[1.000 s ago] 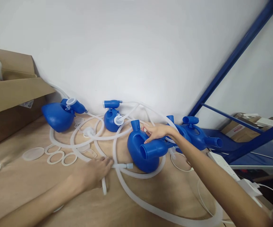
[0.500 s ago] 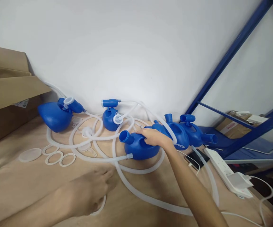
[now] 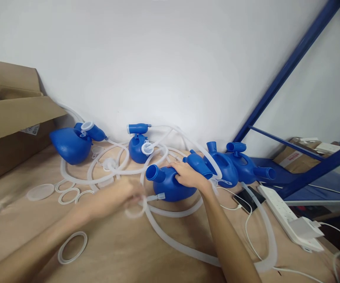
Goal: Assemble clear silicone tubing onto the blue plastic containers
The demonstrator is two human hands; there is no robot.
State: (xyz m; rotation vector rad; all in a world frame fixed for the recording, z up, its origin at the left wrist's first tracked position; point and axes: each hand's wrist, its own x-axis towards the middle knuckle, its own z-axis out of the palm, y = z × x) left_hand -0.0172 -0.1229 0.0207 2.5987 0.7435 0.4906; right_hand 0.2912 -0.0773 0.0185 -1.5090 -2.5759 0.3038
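My right hand [image 3: 187, 175] is closed around the handle of a blue plastic urinal bottle [image 3: 170, 188], which lies with its open neck [image 3: 154, 173] pointing left. A clear hose joins a connector [image 3: 160, 196] low on its side. My left hand [image 3: 125, 194], smeared by motion, is just left of that neck, its fingers pinching a white sealing ring [image 3: 136, 214] that hangs below them. Another white ring [image 3: 72, 247] lies on the table under my left forearm. Several more rings [image 3: 69, 195] and a round translucent lid [image 3: 40, 192] lie at the left.
More blue bottles stand along the wall, one at left [image 3: 71, 145], one mid-table [image 3: 138, 149], others at right [image 3: 223, 167]. Coiled hoses [image 3: 176, 245] cross the table. A cardboard box [image 3: 13, 137], phone [image 3: 249, 198], power strip [image 3: 287, 216] and blue rack [image 3: 287, 74] flank the area.
My left hand has moved up and forward toward the bottle's neck, lifting a white ring off the table. My right hand stays on the bottle, which has shifted slightly left.
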